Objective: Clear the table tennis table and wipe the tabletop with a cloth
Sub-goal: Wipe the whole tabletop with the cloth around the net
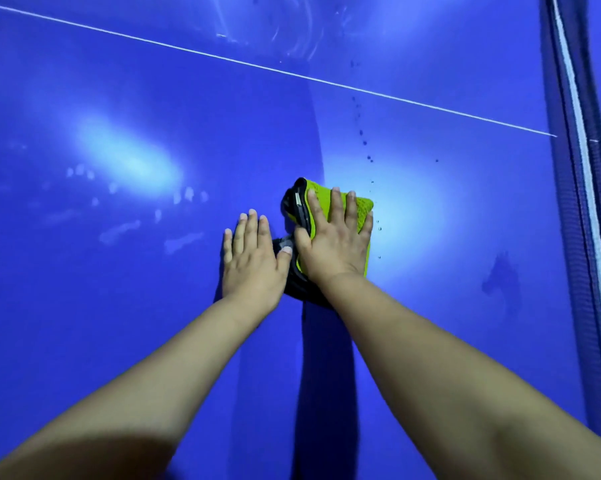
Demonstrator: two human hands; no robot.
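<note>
A folded cloth (363,206), lime green on top with a dark grey underside, lies on the blue table tennis tabletop (136,306) near the middle of the view. My right hand (333,244) presses flat on the cloth with straight, spread fingers. Just to its left, my left hand (252,258) lies flat on the bare tabletop, its thumb touching the cloth's dark edge. Most of the cloth is hidden under my right hand.
The net (583,202) with its white top band runs down the right side. A thin white line (222,58) crosses the table beyond my hands. Water droplets (363,133) and pale smudges (125,202) mark the surface; a damp patch (499,275) sits near the net.
</note>
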